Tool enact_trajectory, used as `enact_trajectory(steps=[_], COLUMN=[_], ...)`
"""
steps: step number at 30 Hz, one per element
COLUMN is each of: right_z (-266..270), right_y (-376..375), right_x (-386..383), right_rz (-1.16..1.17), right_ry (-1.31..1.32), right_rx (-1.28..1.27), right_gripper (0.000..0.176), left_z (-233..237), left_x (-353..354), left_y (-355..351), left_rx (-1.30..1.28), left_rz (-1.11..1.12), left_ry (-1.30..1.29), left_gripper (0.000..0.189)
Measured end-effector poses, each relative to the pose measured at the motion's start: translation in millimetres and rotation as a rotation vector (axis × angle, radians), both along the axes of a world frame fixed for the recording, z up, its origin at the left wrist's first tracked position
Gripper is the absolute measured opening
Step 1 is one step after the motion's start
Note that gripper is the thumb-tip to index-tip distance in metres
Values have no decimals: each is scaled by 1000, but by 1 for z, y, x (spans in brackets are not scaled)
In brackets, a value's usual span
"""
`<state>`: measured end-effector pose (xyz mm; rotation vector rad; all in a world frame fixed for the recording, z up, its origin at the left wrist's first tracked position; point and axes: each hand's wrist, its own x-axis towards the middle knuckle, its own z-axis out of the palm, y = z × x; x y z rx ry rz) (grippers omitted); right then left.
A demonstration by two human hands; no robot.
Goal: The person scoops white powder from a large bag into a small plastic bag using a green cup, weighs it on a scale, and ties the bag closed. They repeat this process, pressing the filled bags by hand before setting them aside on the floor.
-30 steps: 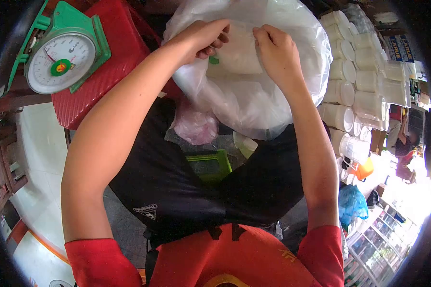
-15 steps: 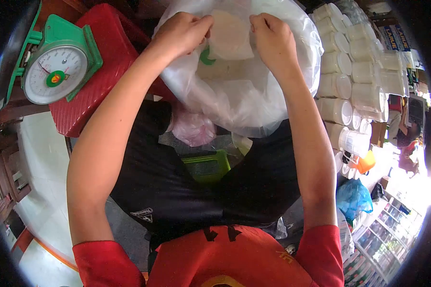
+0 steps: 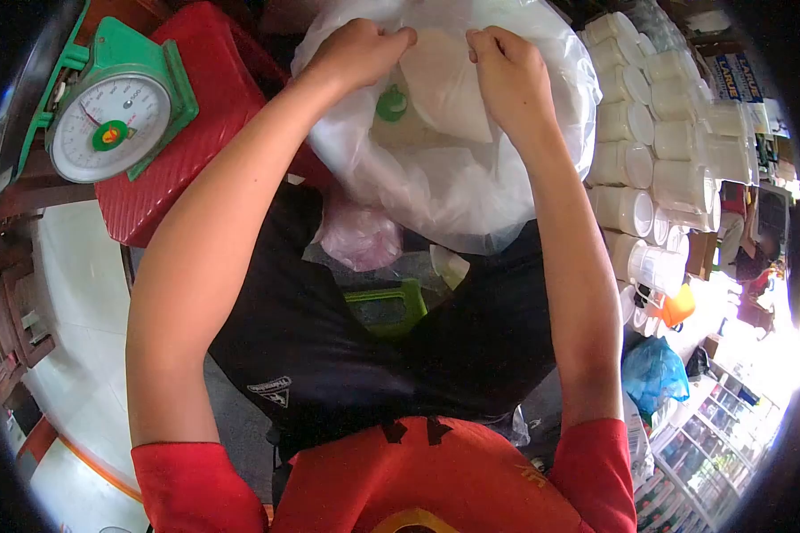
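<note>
My left hand (image 3: pixel 362 51) is closed in a pinch at the left upper edge of a small clear plastic bag (image 3: pixel 446 84) with pale contents. Opposite it, my right hand (image 3: pixel 512 69) pinches the bag's other upper edge. The bag hangs stretched and slightly tilted between them, over the mouth of a large translucent plastic bag (image 3: pixel 364 169). Pale material shows inside the large bag, too blurred to name. Left of the small bag, within that opening, is a green round object (image 3: pixel 391 103), partly covered by plastic.
A green dial scale (image 3: pixel 111 124) stands at the left beside a red plastic stool (image 3: pixel 133 209). Stacked white lidded tubs (image 3: pixel 622 164) rise at the right. A pinkish plastic bag (image 3: pixel 360 238) and a green basket (image 3: pixel 387 308) lie between my knees. A blue bag (image 3: pixel 655 373) sits lower right.
The small bag has tilted and shifted slightly right, its lower end swinging right. More of the green object shows. My left hand has moved a little right; both hands keep their pinch.
</note>
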<state>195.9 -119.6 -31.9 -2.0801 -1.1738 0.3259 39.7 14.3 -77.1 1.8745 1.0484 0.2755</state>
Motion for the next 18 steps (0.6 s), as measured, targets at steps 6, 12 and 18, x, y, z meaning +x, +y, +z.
enact_trajectory(steps=[6,12,18], right_z=[-3,-10,-27], right_y=[0,5,4], right_x=[12,10,14], right_rz=[-18,47,127], right_ry=[21,-6,40], right_rx=[-29,-41,-2], right_gripper=[39,39,38], left_z=[-7,22,15], left_x=[0,-4,-6], left_y=[21,-10,-4], left_rx=[289,464,626], left_rz=[-34,43,35], left_ry=[-9,-35,-187], left_gripper=[45,36,31])
